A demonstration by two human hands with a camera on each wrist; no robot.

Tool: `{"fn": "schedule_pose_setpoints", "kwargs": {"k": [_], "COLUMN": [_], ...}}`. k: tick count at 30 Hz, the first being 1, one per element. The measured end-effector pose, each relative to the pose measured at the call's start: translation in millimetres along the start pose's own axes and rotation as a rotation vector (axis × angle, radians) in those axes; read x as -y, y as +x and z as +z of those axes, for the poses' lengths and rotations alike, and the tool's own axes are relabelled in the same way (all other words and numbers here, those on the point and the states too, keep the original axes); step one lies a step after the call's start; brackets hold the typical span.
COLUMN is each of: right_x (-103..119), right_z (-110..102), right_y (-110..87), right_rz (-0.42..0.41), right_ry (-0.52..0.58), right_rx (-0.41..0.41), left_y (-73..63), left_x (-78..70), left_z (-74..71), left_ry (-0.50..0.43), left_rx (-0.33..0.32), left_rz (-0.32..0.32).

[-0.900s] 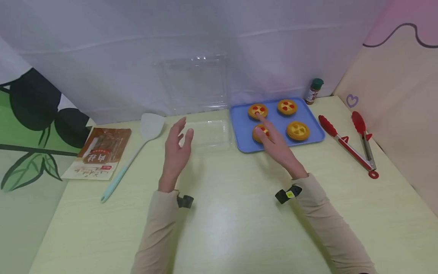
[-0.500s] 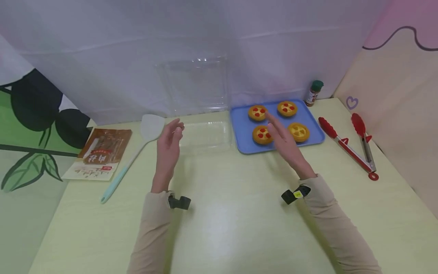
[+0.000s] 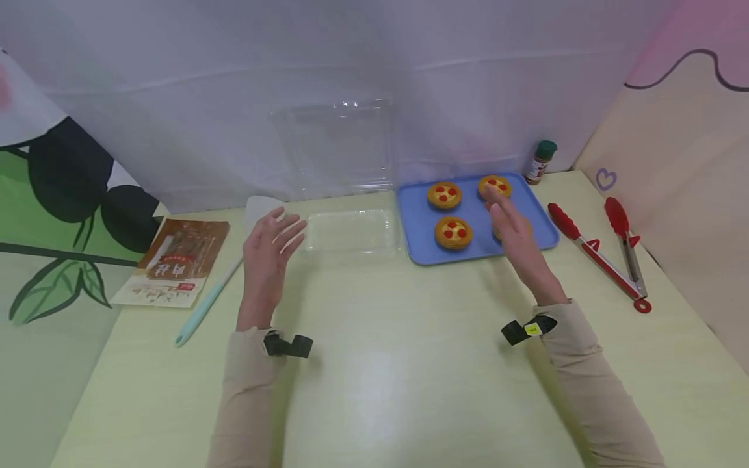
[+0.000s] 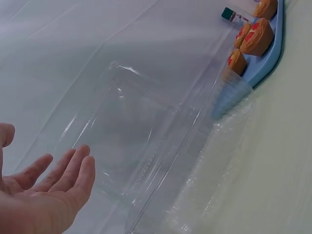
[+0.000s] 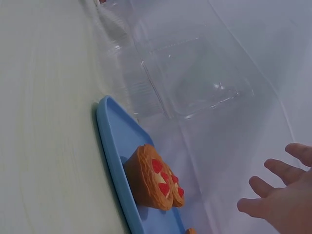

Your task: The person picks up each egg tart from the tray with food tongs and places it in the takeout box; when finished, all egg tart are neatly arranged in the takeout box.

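My left hand is raised with its fingers spread, holding nothing. In the head view it covers part of a turner with a pale head and light-blue handle. My right hand hovers near the right side of a blue tray, its fingers extended and free of any object. Egg tarts with red toppings, among them the front-left tart, sit on the tray; one further tart is mostly hidden behind the right hand. Between the hands, a clear plastic box stands open, its lid upright against the curtain.
A brown and cream food packet lies at the far left. Red-tipped tongs lie spread on the right, near the side wall. A green-capped seasoning bottle stands behind the tray's back-right corner.
My left hand has moved left, from beside the clear box to over the turner, and its fingers have spread. My right hand has shifted right across the tray, uncovering the front-left tart.
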State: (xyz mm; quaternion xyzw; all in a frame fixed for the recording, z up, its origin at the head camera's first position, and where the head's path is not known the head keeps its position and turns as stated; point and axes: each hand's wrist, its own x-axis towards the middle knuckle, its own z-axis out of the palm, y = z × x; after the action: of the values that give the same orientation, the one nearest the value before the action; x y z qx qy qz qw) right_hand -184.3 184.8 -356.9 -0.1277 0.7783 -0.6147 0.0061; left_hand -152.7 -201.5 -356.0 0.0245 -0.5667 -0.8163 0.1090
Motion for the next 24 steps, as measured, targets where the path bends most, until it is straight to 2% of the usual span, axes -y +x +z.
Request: {"fn": "schedule_pose_setpoints", "kwargs": {"k": [5, 11, 15, 20, 24], "right_x": [-1, -3, -7, -13, -17], "right_z": [-7, -16, -24, -33, -41], "right_y": [0.8, -1.4, -3.5, -7.1, -10.2], "right_rz": [-0.007, 0.010, 0.033, 0.056, 0.053], "right_ry": [0.009, -0.010, -0.018, -0.044, -0.078], "right_rx": [-0.006, -0.001, -0.016, -0.036, -0.054], "left_y": [0.8, 2.4, 2.9, 4.6, 6.5], "left_x": [-0.6, -1.2, -0.8, 2.1, 6.8], "left_z": [-9.7, -21.0, -28.5, -36.8, -42.4], "left_ry": [-0.039, -0.052, -0.016, 0.116, 0.278], "left_rx": [-0.050, -0.097, -0.137, -0.230, -0.274], "left_rz": [-0.021, -0.014, -0.010, -0.021, -0.020]}}
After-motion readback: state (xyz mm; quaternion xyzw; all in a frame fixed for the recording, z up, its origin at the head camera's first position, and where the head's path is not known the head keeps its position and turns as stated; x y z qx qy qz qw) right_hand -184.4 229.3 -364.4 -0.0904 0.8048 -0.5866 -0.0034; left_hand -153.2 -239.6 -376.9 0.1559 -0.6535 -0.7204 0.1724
